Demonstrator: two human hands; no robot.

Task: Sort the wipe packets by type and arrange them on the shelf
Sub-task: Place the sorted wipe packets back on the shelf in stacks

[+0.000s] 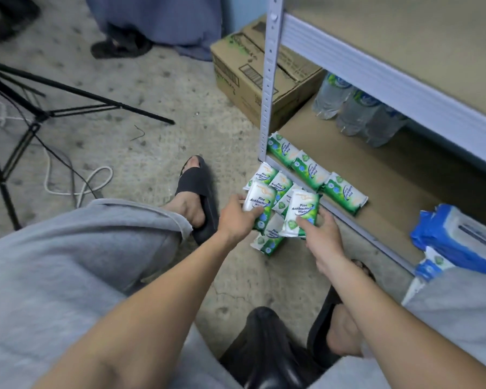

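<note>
My left hand (236,219) grips a green-and-white pine antibacterial wipe packet (260,202) just above the floor. My right hand (321,233) grips a second packet of the same kind (302,213) beside it. Under and behind them several more green packets lie in a loose pile on the floor (270,240) by the shelf post. Three green packets (310,169) lie in a row along the front of the bottom shelf board (376,175). Blue wipe packets (458,237) are stacked further right on the same board.
The grey shelf post (267,88) stands right behind the pile. Water bottles (357,110) sit at the back of the bottom shelf, and a cardboard box (253,71) stands on the floor behind the post. A tripod (34,116) and cables lie left. My sandalled feet flank the pile.
</note>
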